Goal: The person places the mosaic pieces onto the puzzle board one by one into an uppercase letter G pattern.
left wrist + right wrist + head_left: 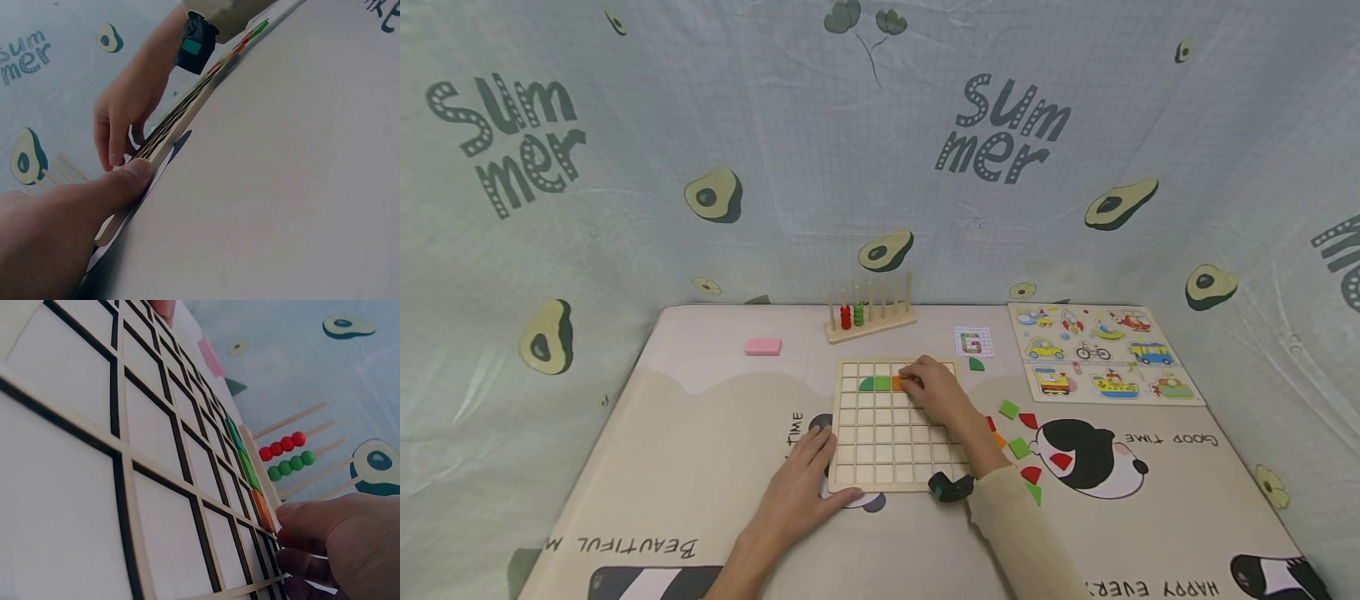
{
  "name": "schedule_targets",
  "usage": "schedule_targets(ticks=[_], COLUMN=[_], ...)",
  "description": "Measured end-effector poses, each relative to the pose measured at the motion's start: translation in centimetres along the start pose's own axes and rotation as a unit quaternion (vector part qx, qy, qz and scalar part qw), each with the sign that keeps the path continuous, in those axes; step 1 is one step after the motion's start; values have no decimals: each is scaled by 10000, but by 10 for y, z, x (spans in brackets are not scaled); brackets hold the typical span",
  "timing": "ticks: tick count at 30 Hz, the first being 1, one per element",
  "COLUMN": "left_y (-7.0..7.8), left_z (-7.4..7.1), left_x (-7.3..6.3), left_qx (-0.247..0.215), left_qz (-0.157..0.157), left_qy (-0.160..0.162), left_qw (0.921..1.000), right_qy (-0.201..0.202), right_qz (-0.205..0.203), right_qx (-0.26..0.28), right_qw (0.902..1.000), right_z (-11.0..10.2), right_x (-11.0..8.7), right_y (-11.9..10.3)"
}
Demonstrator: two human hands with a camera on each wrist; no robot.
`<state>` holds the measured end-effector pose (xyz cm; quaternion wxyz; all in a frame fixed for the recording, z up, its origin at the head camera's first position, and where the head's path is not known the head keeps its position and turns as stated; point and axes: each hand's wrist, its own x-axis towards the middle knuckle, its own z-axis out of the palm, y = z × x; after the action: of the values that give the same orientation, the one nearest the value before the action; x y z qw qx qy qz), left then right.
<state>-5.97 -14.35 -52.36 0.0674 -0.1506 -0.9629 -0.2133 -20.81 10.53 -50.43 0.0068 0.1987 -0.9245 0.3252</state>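
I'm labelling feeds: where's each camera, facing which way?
Head: worn on the head, facing forward and down at the grid board; left hand and right hand show.
Left wrist: worn there, looking along the board's edge; both hands show.
Right wrist: likewise, across the board; right hand and part of the left show.
Head and right wrist share the orange piece.

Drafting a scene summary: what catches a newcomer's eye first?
Probably the wooden grid near the centre of the table, green tiles and an orange tile near its far edge, right hand at them, left hand at its near left corner. Next, red beads and green beads on the rack behind; then the picture board at far right.
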Motion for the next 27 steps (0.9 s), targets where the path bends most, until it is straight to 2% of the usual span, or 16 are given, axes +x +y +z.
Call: schedule_targets(ticks=[9, 19, 27], left_y=[0, 0, 0], left_z=[0, -1, -1], left_x=[1, 1, 1], left_qx=[10, -3, -12], left_qz=[0, 80, 32], left_qy=[-12, 37, -12], left_qw=[10000, 10000, 10000], right_qy=[2, 191, 250], right_qz=[-10, 150, 469], right_qx=[93, 135, 121], right_qw=[10000, 9996, 9985], right_z=[-8, -19, -25], right_x=[-8, -22, -35], right_y=[2, 7, 10])
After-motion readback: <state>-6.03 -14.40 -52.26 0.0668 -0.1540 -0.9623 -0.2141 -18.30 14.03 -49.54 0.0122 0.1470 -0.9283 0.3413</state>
